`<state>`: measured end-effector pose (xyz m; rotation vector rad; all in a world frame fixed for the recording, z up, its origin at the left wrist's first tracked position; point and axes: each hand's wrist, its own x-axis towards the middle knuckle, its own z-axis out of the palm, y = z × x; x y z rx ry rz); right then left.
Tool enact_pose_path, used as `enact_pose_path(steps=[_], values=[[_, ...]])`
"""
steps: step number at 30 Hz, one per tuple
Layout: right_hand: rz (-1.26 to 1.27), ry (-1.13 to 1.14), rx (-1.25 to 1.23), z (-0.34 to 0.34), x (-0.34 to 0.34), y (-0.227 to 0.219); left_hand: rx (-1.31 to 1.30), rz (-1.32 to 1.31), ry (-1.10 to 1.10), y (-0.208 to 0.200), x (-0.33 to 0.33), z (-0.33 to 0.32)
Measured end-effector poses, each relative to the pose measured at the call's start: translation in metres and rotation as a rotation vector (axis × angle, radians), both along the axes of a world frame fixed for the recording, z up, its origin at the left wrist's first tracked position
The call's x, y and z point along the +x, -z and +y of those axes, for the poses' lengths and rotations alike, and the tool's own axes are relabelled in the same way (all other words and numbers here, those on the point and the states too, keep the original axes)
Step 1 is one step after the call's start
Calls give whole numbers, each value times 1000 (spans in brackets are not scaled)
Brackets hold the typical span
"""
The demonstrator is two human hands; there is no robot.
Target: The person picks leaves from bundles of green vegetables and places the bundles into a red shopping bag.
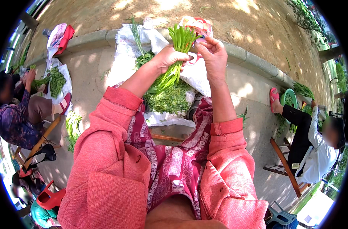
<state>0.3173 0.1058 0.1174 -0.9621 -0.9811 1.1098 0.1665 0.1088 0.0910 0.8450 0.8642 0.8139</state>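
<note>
- Clasped in the left hand [167,58]: a bunch of long green leafy stalks [174,61], fist closed about mid-length, raised above the lap.
- Right hand [214,55] pinches the upper stalks between its fingertips.
- Judged light, limp and easily bruised; best held at the bundled middle.
- Below: white sheet [124,57] heaped with loose cut greens [170,99].

we see smooth, slightly glossy green stalks [173,57], a leafy matt heap of greens [170,99] on thin crinkled white plastic sheet [124,49]. sleeves [116,160] are coarse matt pink cloth, patterned skirt [174,160] smoother fabric. curb [250,57] rough concrete, stool [284,160] bare wood, basin [290,97] glossy green plastic.
</note>
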Motion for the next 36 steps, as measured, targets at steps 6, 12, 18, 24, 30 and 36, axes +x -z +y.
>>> enact_pose_path(steps=[6,12,18,24,30,36], values=[[-263,-57,113,-4,-3,16,9,51,-208,-3,8,0],[-422,-103,104,-5,-10,20,164,71,-191,4,9,-4],[-116,-171,-43,-3,-3,11,165,162,-72,-11,8,-6],[-92,-186,-46,-2,2,8,125,120,-91,-17,11,-11],[-62,-149,-46,-1,-3,8,117,173,-81,4,6,-2],[-176,-123,3,0,6,9,119,247,-155,-7,13,-3]])
